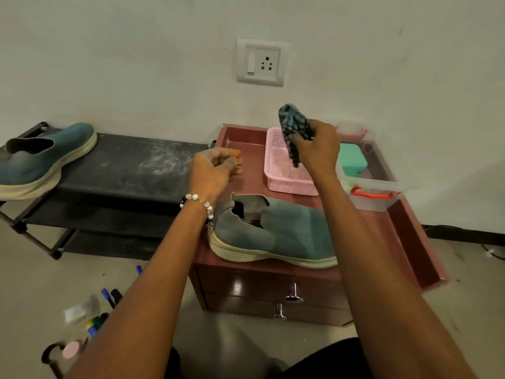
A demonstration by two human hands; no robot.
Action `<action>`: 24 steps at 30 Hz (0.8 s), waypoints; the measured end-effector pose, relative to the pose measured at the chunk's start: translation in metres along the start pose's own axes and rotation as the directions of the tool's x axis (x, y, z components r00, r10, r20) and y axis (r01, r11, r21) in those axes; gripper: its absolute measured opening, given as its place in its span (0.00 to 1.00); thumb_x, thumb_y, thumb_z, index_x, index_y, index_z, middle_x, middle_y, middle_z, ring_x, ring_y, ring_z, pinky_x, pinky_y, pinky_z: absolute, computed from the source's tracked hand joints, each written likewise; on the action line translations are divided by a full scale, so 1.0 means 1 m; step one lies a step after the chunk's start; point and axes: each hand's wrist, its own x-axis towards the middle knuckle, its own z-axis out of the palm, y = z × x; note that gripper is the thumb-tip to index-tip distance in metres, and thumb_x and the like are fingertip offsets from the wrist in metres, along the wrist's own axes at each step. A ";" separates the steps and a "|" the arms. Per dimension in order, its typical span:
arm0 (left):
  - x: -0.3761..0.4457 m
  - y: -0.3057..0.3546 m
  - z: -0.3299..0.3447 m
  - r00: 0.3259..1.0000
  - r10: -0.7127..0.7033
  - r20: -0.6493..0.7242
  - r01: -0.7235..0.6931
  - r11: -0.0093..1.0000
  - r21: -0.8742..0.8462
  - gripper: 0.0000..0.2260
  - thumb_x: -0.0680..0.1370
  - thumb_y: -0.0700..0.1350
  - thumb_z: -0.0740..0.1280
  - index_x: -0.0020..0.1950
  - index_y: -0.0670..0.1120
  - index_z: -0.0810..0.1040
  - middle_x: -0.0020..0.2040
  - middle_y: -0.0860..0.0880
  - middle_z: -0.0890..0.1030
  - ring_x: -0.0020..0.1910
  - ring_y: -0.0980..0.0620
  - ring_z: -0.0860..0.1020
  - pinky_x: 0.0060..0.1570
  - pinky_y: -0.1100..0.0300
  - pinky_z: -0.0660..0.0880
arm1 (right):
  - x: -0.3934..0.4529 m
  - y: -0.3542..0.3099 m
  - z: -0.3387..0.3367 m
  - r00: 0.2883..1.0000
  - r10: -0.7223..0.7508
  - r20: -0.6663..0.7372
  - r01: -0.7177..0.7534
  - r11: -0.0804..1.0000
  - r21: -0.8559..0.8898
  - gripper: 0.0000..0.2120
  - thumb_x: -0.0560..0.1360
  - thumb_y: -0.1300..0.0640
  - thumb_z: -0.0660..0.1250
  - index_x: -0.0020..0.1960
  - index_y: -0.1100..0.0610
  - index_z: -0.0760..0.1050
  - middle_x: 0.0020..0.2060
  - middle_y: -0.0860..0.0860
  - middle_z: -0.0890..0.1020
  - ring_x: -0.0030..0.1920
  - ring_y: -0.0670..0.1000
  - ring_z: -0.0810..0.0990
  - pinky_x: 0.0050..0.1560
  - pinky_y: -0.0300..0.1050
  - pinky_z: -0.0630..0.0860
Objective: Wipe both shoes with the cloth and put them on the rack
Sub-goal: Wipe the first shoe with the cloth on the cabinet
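One teal knit shoe (284,233) with a cream sole lies on the red cabinet top (251,176), partly hidden behind my right forearm. The second teal shoe (41,157) stands on the top shelf of the black rack (131,165) at the left. My right hand (317,149) grips a checked dark cloth (293,127) and holds it up over the pink basket. My left hand (213,170) hovers beyond the near shoe's heel, fingers loosely curled, holding nothing.
A pink basket (284,181) and a clear plastic box (374,184) with a green item inside stand at the back of the cabinet. The cabinet's drawers (273,294) face me. Markers (106,307) and small items lie on the floor at the lower left. A wall socket (261,62) is above.
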 end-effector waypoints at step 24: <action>-0.111 0.023 -0.030 0.981 -0.005 0.194 0.035 0.988 -0.150 0.06 0.73 0.39 0.73 0.49 0.43 0.82 0.44 0.43 0.85 0.45 0.45 0.84 0.50 0.51 0.80 | -0.167 -0.039 -0.061 0.959 0.086 0.269 -0.246 0.721 0.648 0.08 0.73 0.59 0.71 0.50 0.61 0.82 0.43 0.54 0.85 0.45 0.51 0.84 0.46 0.47 0.81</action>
